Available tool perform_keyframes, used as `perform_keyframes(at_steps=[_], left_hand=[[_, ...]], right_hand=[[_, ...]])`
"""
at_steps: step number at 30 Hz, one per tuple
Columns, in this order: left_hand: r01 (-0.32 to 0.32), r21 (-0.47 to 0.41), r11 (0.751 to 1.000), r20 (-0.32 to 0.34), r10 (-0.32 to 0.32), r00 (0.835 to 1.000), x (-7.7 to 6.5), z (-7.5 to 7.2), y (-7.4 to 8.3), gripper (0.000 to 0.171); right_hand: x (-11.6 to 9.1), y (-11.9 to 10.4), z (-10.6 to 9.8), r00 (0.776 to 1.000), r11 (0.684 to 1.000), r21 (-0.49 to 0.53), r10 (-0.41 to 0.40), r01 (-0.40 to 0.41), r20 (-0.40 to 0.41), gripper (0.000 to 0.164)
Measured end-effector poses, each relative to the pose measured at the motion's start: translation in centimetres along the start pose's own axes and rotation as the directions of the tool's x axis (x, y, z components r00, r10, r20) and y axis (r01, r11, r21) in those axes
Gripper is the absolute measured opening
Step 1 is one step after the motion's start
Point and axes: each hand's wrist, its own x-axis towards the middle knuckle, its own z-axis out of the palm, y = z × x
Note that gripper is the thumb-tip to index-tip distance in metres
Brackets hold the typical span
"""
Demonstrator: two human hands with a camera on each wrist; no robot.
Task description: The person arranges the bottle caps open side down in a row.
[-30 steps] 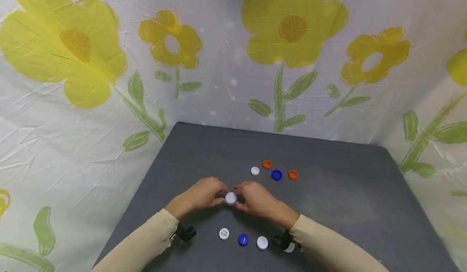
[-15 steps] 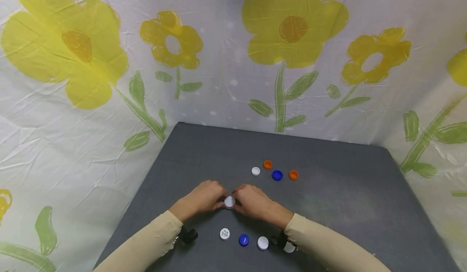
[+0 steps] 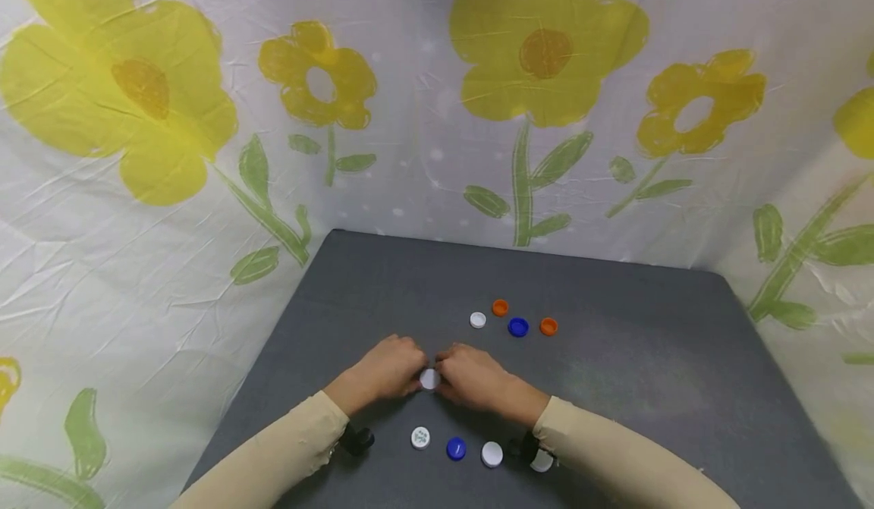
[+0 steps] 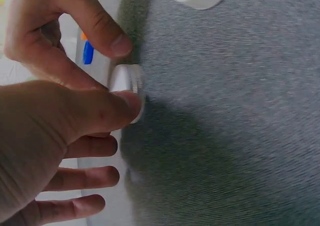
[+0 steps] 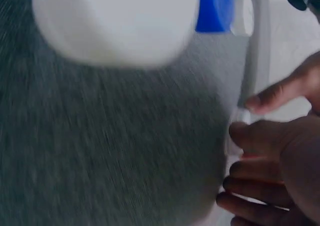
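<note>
Fingers (image 4: 95,146) of the left hand (image 3: 387,365) and right hand (image 3: 471,372) pinch a white bottle cap (image 3: 429,379), the left at its nine o'clock, the right at its three. It is round, plain and smooth on top, with a finely ridged band around its side; the left thumb covers part of it. The cap is over the dark grey tabletop (image 3: 635,372); I cannot tell whether it touches the surface. The left hand's remaining fingers are spread. From it, a printed cap (image 3: 420,438) lies at six o'clock, a blue lid (image 3: 456,449) at five, and a larger white lid (image 3: 492,454) between four and five. Towards one and two o'clock, hollow side up, lie a small white lid (image 3: 478,320), two orange lids (image 3: 501,308) and a blue ring-rimmed lid (image 3: 518,328).
</note>
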Motion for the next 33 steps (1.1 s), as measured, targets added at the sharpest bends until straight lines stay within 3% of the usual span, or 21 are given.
perform_keyframes(at_steps=[4, 11, 18, 22, 33], left_hand=[[0.029, -0.012, 1.0, 0.015, -0.028, 0.999, 0.4, -0.8, -0.4, 0.031], [0.066, -0.044, 0.997, 0.009, -0.066, 0.998, 1.8, -2.1, -1.5, 0.03], [0.067, -0.052, 0.996, -0.066, -0.07, 0.995, 3.9, -2.7, -2.1, 0.03], [0.087, -0.061, 0.994, -0.082, -0.092, 0.992, 5.6, -2.9, -2.2, 0.034], [0.163, -0.078, 0.984, -0.002, -0.163, 0.987, 9.8, -2.8, -2.0, 0.037]], right_hand=[[-0.3, 1.2, -1.1, 0.999, 0.998, 0.061, 0.032, -0.034, 0.032, 0.014], [-0.8, 3.9, -2.7, 0.998, 0.997, 0.028, 0.067, -0.067, 0.0, 0.012], [-1.0, 6.5, -4.5, 0.989, 0.989, 0.056, 0.141, -0.138, -0.045, 0.027], [-0.9, 8.0, -5.2, 0.983, 0.984, 0.057, 0.172, -0.168, -0.064, 0.028], [-0.7, 10.7, -5.4, 0.978, 0.978, 0.007, 0.207, -0.207, 0.023, 0.037]])
